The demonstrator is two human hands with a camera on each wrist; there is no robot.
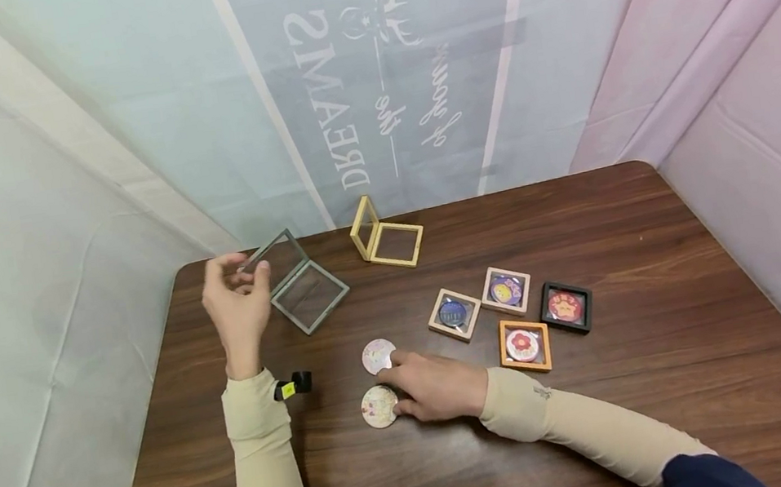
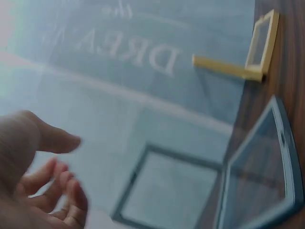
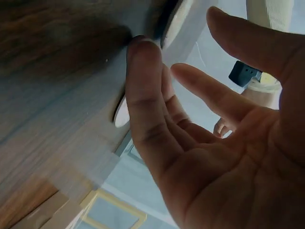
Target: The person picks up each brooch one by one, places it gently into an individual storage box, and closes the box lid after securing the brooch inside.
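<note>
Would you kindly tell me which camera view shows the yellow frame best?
The head view: both panels of the yellow frame show whole and unobstructed. The left wrist view has one panel nearly edge-on; the right wrist view catches only part, cut by the bottom edge.

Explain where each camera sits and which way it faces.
Head: on the head, facing forward and down at the table; left hand, right hand, forearms show.
Left wrist: on that wrist, facing the open green frame; left hand shows.
Right wrist: on that wrist, facing across the table; right hand, distant left hand show.
Both wrist views share the yellow frame.
</note>
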